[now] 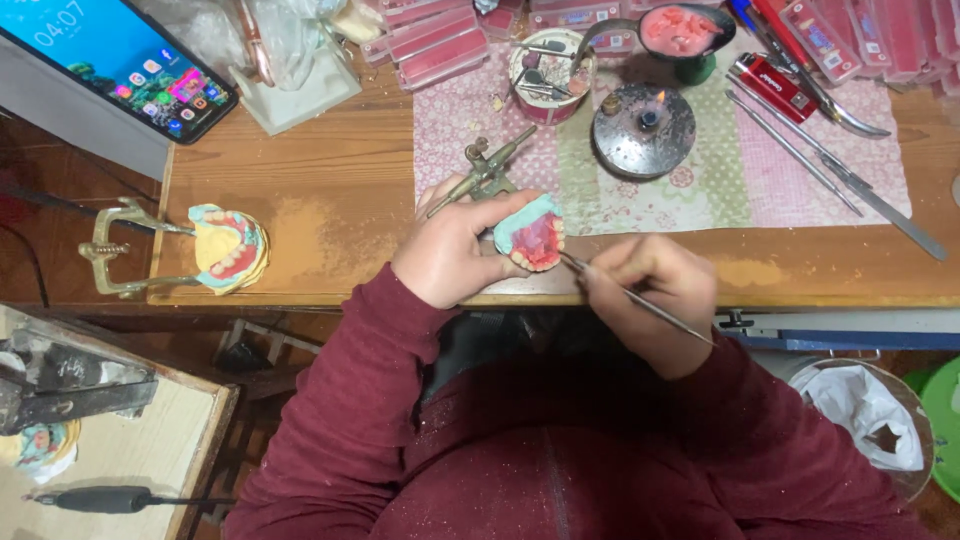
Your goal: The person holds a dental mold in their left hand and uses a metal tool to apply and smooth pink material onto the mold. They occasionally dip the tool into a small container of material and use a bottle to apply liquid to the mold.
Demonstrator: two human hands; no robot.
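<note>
Closest in, two maroon sleeves meet at the bench (330, 215) edge. The left hand (455, 250) is wrapped round a dental cast (532, 235), teal base with pink wax and a row of teeth, gripping it from the left and tilting it toward the wearer. The right hand (650, 290) pinches a thin metal wax tool (630, 297) pen-style; its long axis runs from lower right up to the left, and the tip sits right at the cast's tooth row. So the cast lies just left of the right hand, already inside the left.

Further out on the patterned cloth (700, 170), a brass blowtorch (483, 172) lies just beyond the left hand, then a small spirit lamp (643, 128) with its flame lit, and a bowl of pink wax (680, 32). Off left, a second cast sits in an articulator (125, 255); a phone (120, 60) leans at the far corner.
</note>
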